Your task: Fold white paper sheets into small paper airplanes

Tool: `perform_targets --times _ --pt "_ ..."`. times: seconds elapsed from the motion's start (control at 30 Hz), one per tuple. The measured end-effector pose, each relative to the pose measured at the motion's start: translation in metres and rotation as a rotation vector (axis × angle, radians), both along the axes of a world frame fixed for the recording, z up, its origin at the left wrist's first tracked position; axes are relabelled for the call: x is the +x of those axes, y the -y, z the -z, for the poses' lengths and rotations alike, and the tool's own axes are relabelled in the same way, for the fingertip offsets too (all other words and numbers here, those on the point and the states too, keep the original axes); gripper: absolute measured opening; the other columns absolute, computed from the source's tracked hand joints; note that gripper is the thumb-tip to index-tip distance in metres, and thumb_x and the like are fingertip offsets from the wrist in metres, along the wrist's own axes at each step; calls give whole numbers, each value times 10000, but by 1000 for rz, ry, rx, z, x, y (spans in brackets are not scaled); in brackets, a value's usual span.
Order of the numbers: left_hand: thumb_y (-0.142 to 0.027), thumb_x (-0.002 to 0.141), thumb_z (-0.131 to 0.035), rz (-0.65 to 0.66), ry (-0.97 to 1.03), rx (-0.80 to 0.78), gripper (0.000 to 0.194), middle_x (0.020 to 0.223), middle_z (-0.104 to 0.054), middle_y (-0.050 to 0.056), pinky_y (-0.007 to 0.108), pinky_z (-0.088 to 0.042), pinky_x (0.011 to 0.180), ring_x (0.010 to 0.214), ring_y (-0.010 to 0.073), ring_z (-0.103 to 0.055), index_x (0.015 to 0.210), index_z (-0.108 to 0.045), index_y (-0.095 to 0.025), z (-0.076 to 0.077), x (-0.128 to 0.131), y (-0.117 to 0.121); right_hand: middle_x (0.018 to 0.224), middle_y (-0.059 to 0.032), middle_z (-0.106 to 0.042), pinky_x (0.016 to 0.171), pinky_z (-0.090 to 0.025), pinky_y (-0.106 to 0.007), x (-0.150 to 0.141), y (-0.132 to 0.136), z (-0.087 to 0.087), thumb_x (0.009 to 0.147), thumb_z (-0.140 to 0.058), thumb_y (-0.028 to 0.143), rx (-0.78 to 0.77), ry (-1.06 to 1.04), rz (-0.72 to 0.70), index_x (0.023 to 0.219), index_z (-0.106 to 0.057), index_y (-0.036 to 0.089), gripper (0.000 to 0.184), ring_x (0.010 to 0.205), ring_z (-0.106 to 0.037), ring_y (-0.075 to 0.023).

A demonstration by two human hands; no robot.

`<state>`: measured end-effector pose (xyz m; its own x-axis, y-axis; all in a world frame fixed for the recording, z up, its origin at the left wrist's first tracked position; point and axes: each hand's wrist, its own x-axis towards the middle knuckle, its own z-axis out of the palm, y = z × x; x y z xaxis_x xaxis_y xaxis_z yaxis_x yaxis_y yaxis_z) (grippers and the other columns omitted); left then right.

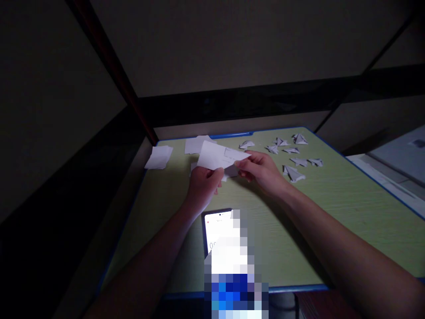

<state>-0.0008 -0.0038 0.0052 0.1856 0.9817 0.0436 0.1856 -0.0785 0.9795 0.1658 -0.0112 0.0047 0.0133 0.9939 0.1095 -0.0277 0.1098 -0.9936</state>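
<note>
A white sheet of paper (214,154) with some faint print is held up above the table between both hands. My left hand (204,184) pinches its lower edge, thumb on the near face. At the pointed right end, my right hand (259,170) grips the sheet between thumb and fingers. More paper (231,172) lies on the table behind and below the hands, partly hidden by them. Several small folded paper pieces (294,173) are spread over the table's far right part.
The green table (332,221) has a blue rim and meets a wall at the back. Paper stacks lie at the far left (159,157) and the back (194,145). A lit phone (219,226) lies in front of me, partly pixelated. Pale flat objects (398,164) stand beyond the right edge.
</note>
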Motion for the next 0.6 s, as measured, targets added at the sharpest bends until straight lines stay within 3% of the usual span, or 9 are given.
perform_targets --times 0.6 --pt "-310 751 -571 29 10 -4 361 329 -425 -60 205 -354 416 327 55 -402 421 -492 -189 0 1 3 487 46 -526 406 -255 -230 -2 1 2 702 -704 304 1 -57 -24 620 -525 192 227 419 -409 -68"
